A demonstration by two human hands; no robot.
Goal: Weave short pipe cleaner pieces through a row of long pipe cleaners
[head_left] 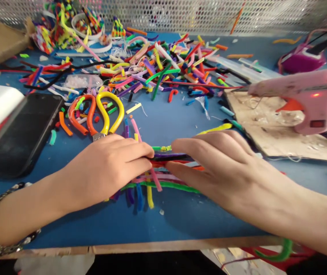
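Head view, clock positions taken from mid-view. Woven coloured stems [155, 177], 6 o'clock, just below centre: long strands crossed by short ones, partly covered by both hands, seen over the blue bench [166, 118]. Left hand [114, 162], 8 o'clock: thumb and forefinger narrowed, a dark strand of the weave pinched between them. Right hand [223, 160], 4 o'clock: laid over the strands' other end, thumb and forefinger slightly parted; whether anything is gripped cannot be told. Hand tool [121, 110], 10 o'clock: orange and yellow loop handles, lower end hidden by the left hand. Black phone [22, 130], 9 o'clock: laid flat. Pink glue gun [309, 89], between 2 and 3 o'clock: red light lit, tan board [263, 133] seen beneath. Heap of cut stems [152, 68], 12 o'clock: mixed colours, loosely scattered. Perforated panel [163, 15], 12 o'clock: placed behind the heap.
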